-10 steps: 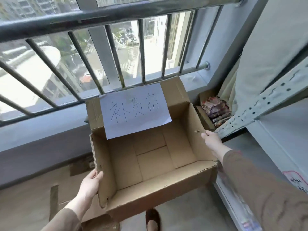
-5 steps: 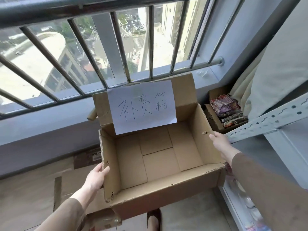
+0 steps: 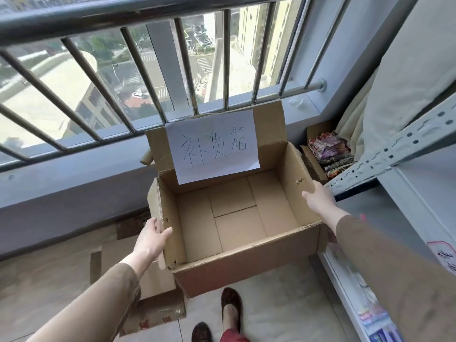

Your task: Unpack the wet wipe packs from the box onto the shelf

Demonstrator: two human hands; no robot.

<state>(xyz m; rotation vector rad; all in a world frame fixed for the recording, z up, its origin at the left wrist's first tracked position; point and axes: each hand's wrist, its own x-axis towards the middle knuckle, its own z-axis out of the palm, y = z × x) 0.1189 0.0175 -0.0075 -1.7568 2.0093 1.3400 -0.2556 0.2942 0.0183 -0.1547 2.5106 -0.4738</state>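
Cardboard box [image 3: 237, 223] held off floor beside window railing [image 3: 158, 70], inside bare. Left hand [image 3: 150, 239] grasps left wall, right hand [image 3: 318, 198] grasps right wall. Handwritten paper [image 3: 212, 146] on rear flap. Shelf [image 3: 394, 154] at right.

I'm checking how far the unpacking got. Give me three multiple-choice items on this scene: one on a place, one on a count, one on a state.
1. Where is the white paper sign?
A. on the box's far flap
B. on the floor
C. on the shelf

2. How many wet wipe packs show inside the cardboard box?
A. three
B. one
C. none

3. How is the box held?
A. one hand only
B. a hand on each side wall
C. not held

Key: 1 A, it hangs from the raised flap; 2 C, only bare cardboard bottom shows; 3 B, the left hand and the right hand grip opposite walls.
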